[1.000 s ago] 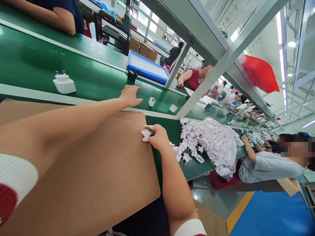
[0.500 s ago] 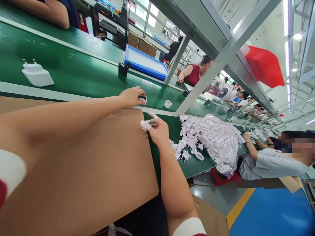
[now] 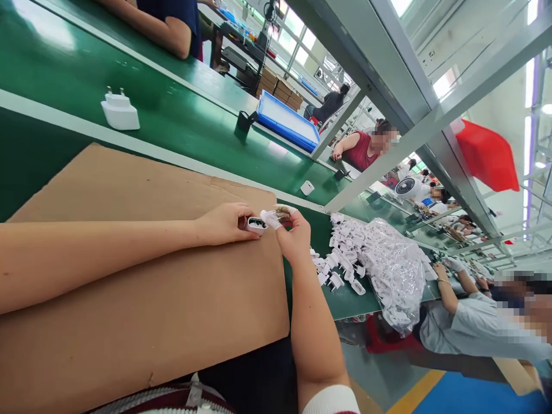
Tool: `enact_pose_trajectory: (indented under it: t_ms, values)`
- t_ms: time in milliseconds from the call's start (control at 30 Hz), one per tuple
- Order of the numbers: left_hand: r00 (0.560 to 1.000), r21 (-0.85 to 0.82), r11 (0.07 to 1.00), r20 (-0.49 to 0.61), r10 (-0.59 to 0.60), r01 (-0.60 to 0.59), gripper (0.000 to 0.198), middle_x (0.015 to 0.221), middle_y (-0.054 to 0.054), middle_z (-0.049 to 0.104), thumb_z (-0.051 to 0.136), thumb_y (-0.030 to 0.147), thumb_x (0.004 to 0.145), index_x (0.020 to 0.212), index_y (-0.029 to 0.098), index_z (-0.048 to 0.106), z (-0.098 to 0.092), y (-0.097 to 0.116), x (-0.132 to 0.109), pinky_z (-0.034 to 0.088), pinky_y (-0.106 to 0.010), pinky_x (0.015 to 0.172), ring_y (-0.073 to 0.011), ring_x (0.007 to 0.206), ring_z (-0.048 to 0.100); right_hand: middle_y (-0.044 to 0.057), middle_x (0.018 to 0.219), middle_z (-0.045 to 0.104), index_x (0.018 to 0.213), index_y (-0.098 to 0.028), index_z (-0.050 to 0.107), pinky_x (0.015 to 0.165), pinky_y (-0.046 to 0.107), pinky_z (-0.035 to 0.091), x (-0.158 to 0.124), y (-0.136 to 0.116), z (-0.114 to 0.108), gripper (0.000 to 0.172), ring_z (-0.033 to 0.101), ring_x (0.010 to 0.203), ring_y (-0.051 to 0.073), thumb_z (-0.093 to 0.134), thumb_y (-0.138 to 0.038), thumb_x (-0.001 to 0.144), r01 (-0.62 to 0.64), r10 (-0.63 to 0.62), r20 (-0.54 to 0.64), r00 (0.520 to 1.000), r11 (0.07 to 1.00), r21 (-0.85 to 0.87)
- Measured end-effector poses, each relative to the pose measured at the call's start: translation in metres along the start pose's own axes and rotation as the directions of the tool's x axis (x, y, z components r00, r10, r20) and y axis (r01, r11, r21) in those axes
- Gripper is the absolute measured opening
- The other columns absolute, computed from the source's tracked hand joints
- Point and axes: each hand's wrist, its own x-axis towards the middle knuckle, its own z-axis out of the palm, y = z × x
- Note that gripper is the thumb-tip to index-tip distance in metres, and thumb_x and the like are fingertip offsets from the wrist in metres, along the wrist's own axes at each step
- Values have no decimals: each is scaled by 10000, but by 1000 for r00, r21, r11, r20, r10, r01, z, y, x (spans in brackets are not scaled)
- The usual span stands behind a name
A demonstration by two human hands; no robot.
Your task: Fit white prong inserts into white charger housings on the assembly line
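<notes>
My left hand (image 3: 228,224) is over the brown cardboard (image 3: 172,305), its fingers closed around a white charger housing (image 3: 257,226). The housing's open end faces right, and a dark green circuit board shows inside. My right hand (image 3: 294,233) is close beside that end, thumb and fingers pinched together, with white coverings on fingertips. Something small and white (image 3: 270,219) is at its fingertips; whether this is a held part or a covered fingertip I cannot tell. To the right of this hand lies a pile of white plug parts (image 3: 340,261).
A clear plastic bag (image 3: 399,270) of white parts lies beyond the pile. On the green belt (image 3: 181,132) are a white plug charger (image 3: 121,111) and a small white housing (image 3: 307,187). A blue-rimmed tray (image 3: 288,122) and metal post (image 3: 345,123) stand behind. Co-workers sit across and at right.
My left hand has brought the charger housing from the belt's edge down over the cardboard, up to my right hand. The view has shifted, so the surroundings appear further right and lower.
</notes>
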Motion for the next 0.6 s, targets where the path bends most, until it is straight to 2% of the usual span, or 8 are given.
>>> enact_pose_trajectory:
  t_ms: [100,200,400,600]
  values:
    - [999,-53,998,1,33,-33,396,800,-35,622,696,592,735,840,213,742,0,-4,0,427,-300,648,-209,728,593,41,1095,772,1134,-234,748,914,327,568,-8,-8,3,349,684,1009,202,603,-101,846,201,-176,112,978,942,-270]
    - [999,-108,993,4,52,-52,367,803,-40,631,698,566,731,785,204,718,-1,-3,1,428,-303,654,-214,740,594,43,1109,760,1157,-247,748,968,345,546,-10,-16,5,451,641,1079,226,530,-20,835,319,-239,226,944,835,-448]
    - [1000,-124,992,12,23,-21,359,773,-38,602,715,558,694,718,201,685,-3,0,0,423,-305,630,-216,722,593,63,1119,748,1202,-220,730,942,365,528,-6,-18,9,463,606,1036,245,498,-10,861,339,-203,296,933,768,-543]
    - [1000,-107,994,6,6,-6,350,763,-33,560,708,550,671,703,202,679,-4,1,1,407,-315,626,-205,694,566,62,1083,743,1176,-218,738,942,348,520,-8,-16,7,500,616,1054,240,482,31,826,329,-250,215,944,767,-551]
